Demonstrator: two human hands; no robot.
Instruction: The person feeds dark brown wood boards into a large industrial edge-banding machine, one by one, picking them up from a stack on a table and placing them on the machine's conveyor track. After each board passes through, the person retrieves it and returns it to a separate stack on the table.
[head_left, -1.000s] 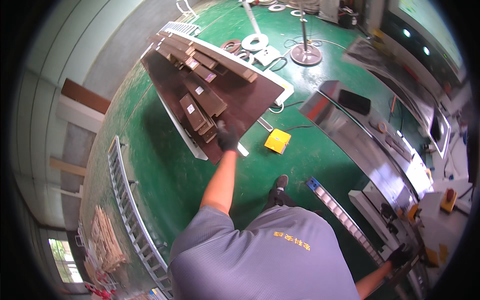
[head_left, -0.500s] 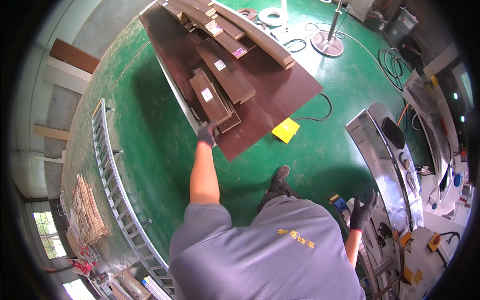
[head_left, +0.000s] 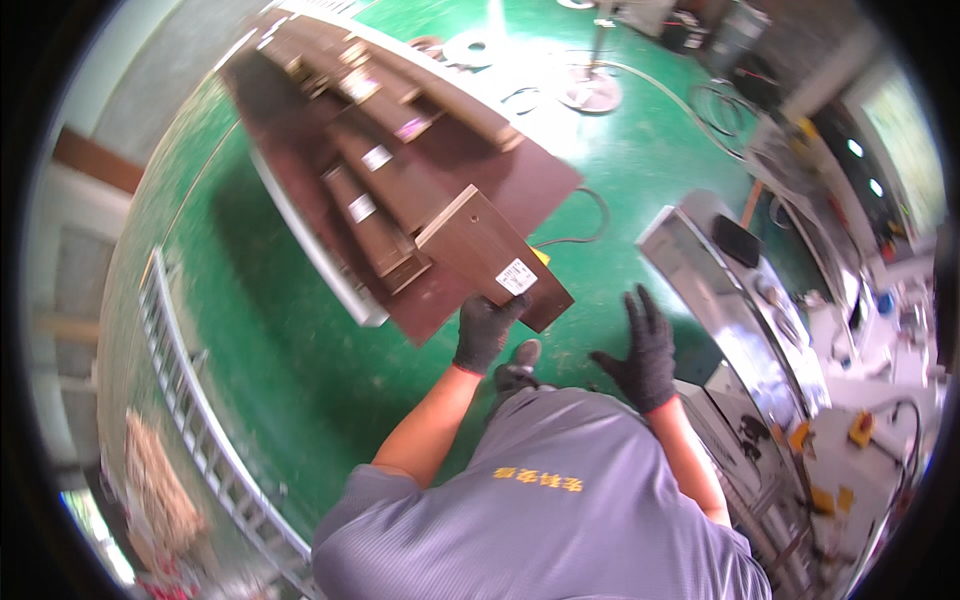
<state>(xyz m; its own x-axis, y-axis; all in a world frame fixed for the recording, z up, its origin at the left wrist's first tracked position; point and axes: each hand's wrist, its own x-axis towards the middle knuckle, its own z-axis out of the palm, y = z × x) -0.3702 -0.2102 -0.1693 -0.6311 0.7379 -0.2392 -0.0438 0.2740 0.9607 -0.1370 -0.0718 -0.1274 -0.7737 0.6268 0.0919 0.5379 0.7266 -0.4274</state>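
My left hand (head_left: 486,332), in a dark glove, grips the lower edge of a brown wooden board (head_left: 490,250). The board is tilted in front of me, with a white label near my thumb and a small hole toward its far end. To its right, my gloved right hand (head_left: 645,350) is raised with fingers spread and holds nothing. Behind the held board, a dark brown table top (head_left: 548,180) carries stacked brown boards (head_left: 365,225), some with white or purple labels. The fingers under the held board are hidden.
At right stands a machine with a shiny metal table (head_left: 725,290), a black phone-like slab (head_left: 737,240) on it. A metal ladder (head_left: 205,400) lies along the left. A yellow piece (head_left: 541,256) peeks out behind the held board; a round stand base (head_left: 590,92) is beyond.
My left hand has lifted a board off the near stack and brought it right, toward me. My right hand has come forward from the machine, fingers spread. The view has shifted.
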